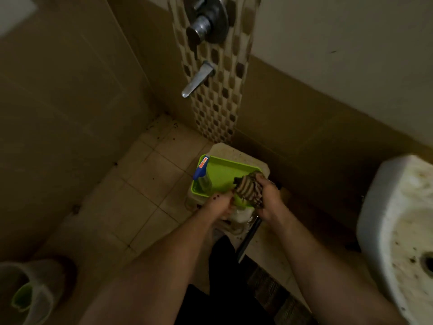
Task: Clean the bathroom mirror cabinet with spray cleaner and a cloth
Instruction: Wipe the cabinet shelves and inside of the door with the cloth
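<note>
A striped brown and beige cloth (249, 188) is bunched over the near right corner of a lime green tray (222, 171). My right hand (269, 200) is closed around the cloth from the right. My left hand (221, 205) grips the cloth's lower left end, fingers curled. A clear spray bottle with a blue head (202, 174) lies in the tray's left side, away from both hands. The mirror cabinet is out of view.
The tray rests on a pale stool (236, 153) on the tiled floor. A white stained washbasin (398, 219) juts out at the right. A chrome spout (198, 79) and mixer knob (203, 24) stick out of the wall above. A bucket (30, 292) stands at bottom left.
</note>
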